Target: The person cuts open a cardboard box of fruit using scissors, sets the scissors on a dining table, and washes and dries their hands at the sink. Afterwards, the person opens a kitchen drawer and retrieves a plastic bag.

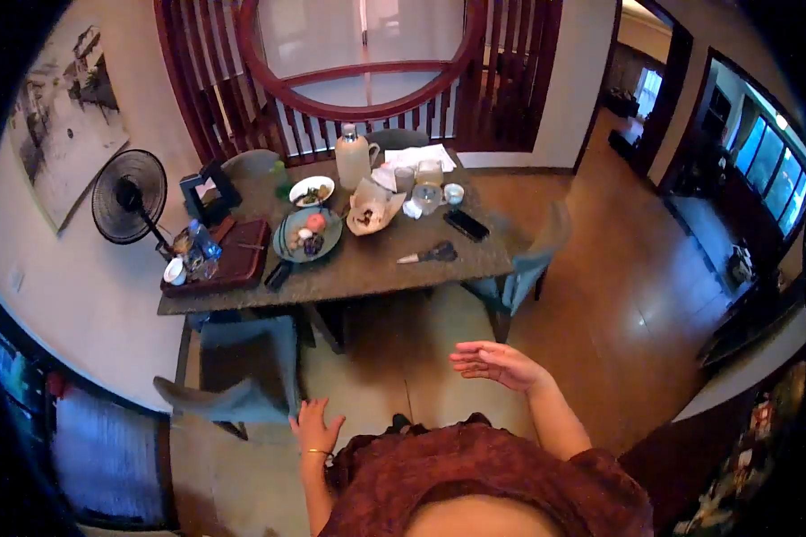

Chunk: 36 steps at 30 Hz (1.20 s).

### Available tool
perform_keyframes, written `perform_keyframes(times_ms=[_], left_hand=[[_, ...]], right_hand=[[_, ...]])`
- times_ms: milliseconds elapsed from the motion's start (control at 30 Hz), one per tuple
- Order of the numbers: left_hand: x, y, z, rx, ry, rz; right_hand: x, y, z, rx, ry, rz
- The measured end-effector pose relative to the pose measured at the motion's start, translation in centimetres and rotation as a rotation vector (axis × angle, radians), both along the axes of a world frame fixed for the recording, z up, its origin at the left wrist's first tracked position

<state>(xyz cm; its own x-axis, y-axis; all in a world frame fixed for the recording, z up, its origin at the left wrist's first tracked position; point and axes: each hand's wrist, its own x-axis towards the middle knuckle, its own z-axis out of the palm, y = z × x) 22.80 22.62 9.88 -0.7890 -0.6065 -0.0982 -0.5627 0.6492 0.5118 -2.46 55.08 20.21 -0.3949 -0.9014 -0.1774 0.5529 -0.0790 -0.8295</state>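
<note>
My left hand (pixel 317 428) is low in front of my body, its fingers apart and nothing in it. Its fingertips are close to the edge of a blue-grey chair (pixel 242 401); whether they touch it I cannot tell. Farther right and higher, my right hand (pixel 497 365) hangs in the air over the floor, fingers stretched out and holding nothing. Beyond both hands stands a dining table (pixel 358 273). Scissors (pixel 428 254) with dark handles lie near its front edge, and a black phone (pixel 467 225) lies behind them.
On the table are a fruit plate (pixel 287 250), a white bowl (pixel 312 191), an open paper packet (pixel 372 208), a tall jug (pixel 353 159) and a dark red tray (pixel 242 257). A black fan (pixel 130 197) stands left. Another chair (pixel 521 268) is at the right end.
</note>
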Motion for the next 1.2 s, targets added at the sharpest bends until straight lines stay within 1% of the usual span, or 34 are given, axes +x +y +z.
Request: perform_keyframes(times_ms=[33, 133, 167, 233, 267, 333, 367, 467, 533, 600, 633, 667, 733, 767, 833, 867, 933, 1000, 1033, 1133, 1167, 1200], left_hand=[[-3.4, -0.7, 1.9, -0.133, 0.046, -0.057], [-11.3, -4.0, 5.8, 0.043, 0.196, -0.249], [-13.0, -4.8, 6.5, -0.057, 0.298, -0.312], [-15.8, -5.7, 8.7, 0.022, 0.279, -0.272], [-17.0, -6.2, 9.7, 0.064, 0.268, -0.256], [-18.1, -7.3, 10.8, 0.166, 0.191, -0.119], [-18.3, -7.7, 10.4, 0.223, 0.152, -0.042], [-17.1, -8.9, 5.7, 0.208, 0.210, 0.224], [-17.0, -8.4, 3.6, 0.175, 0.188, 0.335], [-18.4, -7.4, 3.5, 0.217, 0.107, 0.450], [-19.5, -7.1, 3.5, 0.181, 0.098, 0.453], [-20.7, -7.0, 3.4, 0.195, 0.143, 0.485], [-22.7, -6.6, 3.6, 0.220, 0.217, 0.565], [-23.9, -6.3, 4.1, 0.180, 0.163, 0.612], [-25.1, -5.6, 4.1, 0.179, 0.142, 0.672], [-25.8, -5.4, 4.1, 0.176, 0.136, 0.700], [-27.4, -5.3, 5.4, 0.219, 0.076, 0.747], [-28.5, -5.4, 6.4, 0.226, -0.003, 0.775], [-28.9, -5.4, 6.6, 0.216, -0.015, 0.777], [-30.6, -5.2, 7.1, 0.200, -0.059, 0.795], [-31.5, -5.4, 7.4, 0.195, -0.083, 0.807], [-31.8, -5.2, 7.7, 0.189, -0.107, 0.819]], right_hand=[[-2.5, -0.8, -0.8, 0.287, 0.206, -0.093], [-8.2, -1.8, -0.9, 0.530, 0.540, -0.118], [-10.4, -2.4, -1.0, 0.594, 0.655, -0.124], [-14.5, -3.3, -1.9, 0.723, 0.872, -0.137], [-17.7, -4.1, -2.6, 0.605, 0.754, -0.145], [-24.1, -6.5, -2.3, 0.516, 1.015, -0.292], [-28.2, -8.0, -2.4, 0.448, 0.979, -0.371], [-39.4, -13.9, -0.7, 0.244, 0.905, -0.554], [-46.9, -17.5, 0.9, 0.284, 0.930, -0.477], [-52.9, -21.6, 2.7, 0.335, 1.099, -0.522], [-57.9, -23.3, 1.4, 0.348, 1.242, -0.502], [-61.6, -25.2, 0.8, 0.332, 1.250, -0.509], [-67.2, -29.1, 0.2, 0.412, 1.422, -0.520], [-69.3, -31.5, -0.5, 0.439, 1.457, -0.441], [-72.9, -36.1, -2.7, 0.494, 1.533, -0.280], [-74.1, -38.3, -4.0, 0.451, 1.542, -0.168], [-74.6, -42.2, -5.2, 0.402, 1.487, 0.135], [-76.0, -46.1, -9.5, 0.507, 1.573, 0.377], [-76.2, -47.4, -11.0, 0.613, 1.549, 0.488], [-76.6, -48.9, -15.1, 0.600, 1.686, 0.575], [-76.9, -49.5, -18.2, 0.593, 1.779, 0.538], [-76.7, -49.6, -18.8, 0.603, 1.821, 0.609]])
